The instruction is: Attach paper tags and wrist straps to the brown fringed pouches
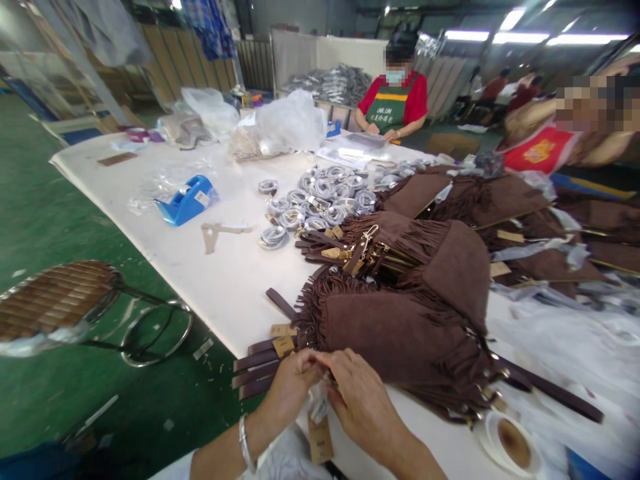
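Observation:
My left hand point(299, 373) and my right hand point(356, 393) meet at the near edge of the table, fingertips pinched together. Between them is a small crumpled piece of clear plastic point(318, 403), and a brown paper hang tag point(321, 441) dangles below it. What exactly each set of fingertips grips is partly hidden. Just beyond my hands lies a stack of dark brown fringed suede bags point(395, 327), their wrist straps point(257, 367) sticking out to the left with brown tags point(283, 345) on them.
Coiled grey straps point(320, 200) lie mid-table beside more brown bags point(475, 193). A blue tape dispenser point(185, 200) stands to the left, a tape roll point(510, 443) at the lower right. A round stool point(60, 300) is on the floor. A co-worker in a green apron point(393, 107) works across the table.

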Tool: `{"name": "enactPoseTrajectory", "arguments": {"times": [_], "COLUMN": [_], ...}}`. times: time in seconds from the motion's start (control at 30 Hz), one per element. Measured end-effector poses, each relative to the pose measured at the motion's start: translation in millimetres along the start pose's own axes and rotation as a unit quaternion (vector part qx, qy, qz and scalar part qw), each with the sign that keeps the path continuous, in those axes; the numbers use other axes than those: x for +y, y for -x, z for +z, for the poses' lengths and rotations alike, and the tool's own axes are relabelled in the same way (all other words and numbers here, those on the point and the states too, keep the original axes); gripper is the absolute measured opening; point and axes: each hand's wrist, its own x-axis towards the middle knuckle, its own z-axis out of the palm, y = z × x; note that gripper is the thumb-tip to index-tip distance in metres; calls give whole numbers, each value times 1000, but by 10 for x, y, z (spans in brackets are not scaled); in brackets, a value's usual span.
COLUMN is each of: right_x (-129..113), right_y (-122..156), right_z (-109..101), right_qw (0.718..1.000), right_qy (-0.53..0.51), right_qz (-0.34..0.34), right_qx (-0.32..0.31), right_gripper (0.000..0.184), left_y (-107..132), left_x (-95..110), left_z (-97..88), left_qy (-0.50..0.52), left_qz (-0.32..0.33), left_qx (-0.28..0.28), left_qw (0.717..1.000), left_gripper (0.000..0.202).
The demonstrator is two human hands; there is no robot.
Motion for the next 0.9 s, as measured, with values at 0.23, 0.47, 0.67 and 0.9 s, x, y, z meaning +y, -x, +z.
{"name": "enactPoseTrajectory", "arguments": {"times": [0.23, 0.47, 0.67, 0.9], "right_x": [29, 29, 29, -152], "right_y": [-63, -38, -56, 143], "right_z": [118, 152, 203, 254], "right_qw": [999, 998, 997, 987], "right_qy": [5, 10, 21, 7], "right_qz": [25, 12, 11, 51], "right_qx": [32, 62, 73, 155], "right_gripper": [33, 24, 22, 25], "left_y": [146, 362, 348, 312], "left_x": [91, -26, -179, -240], "left_z": [-99, -328, -383, -298], "left_qy": [137, 167, 201, 180], "left_qz": [-122, -226, -236, -201], "left_qx": [-27, -54, -65, -17], "left_qw": [983, 958, 949, 963], "left_gripper": [35, 28, 23, 13]}}
